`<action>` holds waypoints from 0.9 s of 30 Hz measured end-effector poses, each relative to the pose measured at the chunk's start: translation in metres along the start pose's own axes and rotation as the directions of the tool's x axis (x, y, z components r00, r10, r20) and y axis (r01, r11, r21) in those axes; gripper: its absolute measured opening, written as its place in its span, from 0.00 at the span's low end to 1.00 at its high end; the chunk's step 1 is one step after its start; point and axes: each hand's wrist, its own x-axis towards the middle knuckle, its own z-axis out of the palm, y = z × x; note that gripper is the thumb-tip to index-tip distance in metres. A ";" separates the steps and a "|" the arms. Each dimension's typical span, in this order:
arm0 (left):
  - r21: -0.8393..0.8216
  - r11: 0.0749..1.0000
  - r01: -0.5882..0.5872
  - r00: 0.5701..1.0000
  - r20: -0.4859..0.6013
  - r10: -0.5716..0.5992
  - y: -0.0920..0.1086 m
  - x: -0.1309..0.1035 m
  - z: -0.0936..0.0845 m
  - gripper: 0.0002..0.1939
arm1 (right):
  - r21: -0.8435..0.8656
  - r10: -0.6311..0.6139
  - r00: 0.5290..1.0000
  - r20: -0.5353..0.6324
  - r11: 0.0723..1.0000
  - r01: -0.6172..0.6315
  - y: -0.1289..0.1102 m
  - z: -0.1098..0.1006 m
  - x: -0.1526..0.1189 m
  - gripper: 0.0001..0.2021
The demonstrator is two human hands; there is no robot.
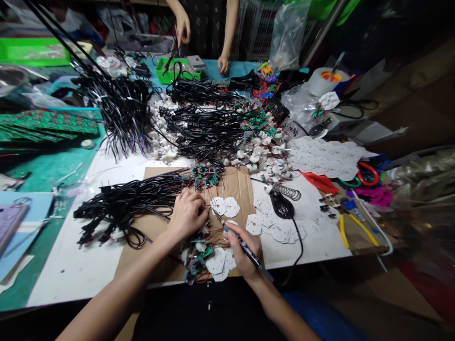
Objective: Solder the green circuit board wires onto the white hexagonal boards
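My right hand (244, 248) is closed around a dark soldering iron (251, 255), its thin tip pointing up and left near a white octagonal board (218, 205). Just left of that board, my left hand (189, 213) rests with curled fingers; what they pinch is too small to name. Thin red wires run between the white boards and small green circuit boards (206, 176). More white boards (216, 261) and green circuit pieces lie below my hands on a cardboard sheet (242, 184). A bundle of black cables (142, 196) extends left from the circuit boards.
Piled black cables (202, 130) cover the middle back. At right are a coiled-spring holder (287, 192), yellow-handled pliers (344, 231) and stacked white boards (325, 156). Across the table, another person's hands (223, 64) are beside a green tray (164, 76). Green circuit panels (46, 124) lie left.
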 end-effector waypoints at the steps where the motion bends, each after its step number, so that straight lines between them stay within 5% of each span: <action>1: 0.000 1.000 0.005 1.000 0.000 -0.005 0.000 0.000 0.000 0.10 | 0.000 0.001 1.000 0.001 1.000 -0.001 0.000 0.000 0.000 0.14; 12: 0.018 1.000 0.009 1.000 -0.014 -0.009 0.002 0.000 0.001 0.09 | -0.070 -0.088 0.996 0.007 0.994 0.088 0.000 0.002 0.002 0.13; 27: -0.004 1.000 0.007 1.000 -0.026 -0.007 0.002 0.000 0.002 0.10 | -0.013 -0.029 0.999 -0.017 1.000 0.029 -0.001 0.000 0.000 0.14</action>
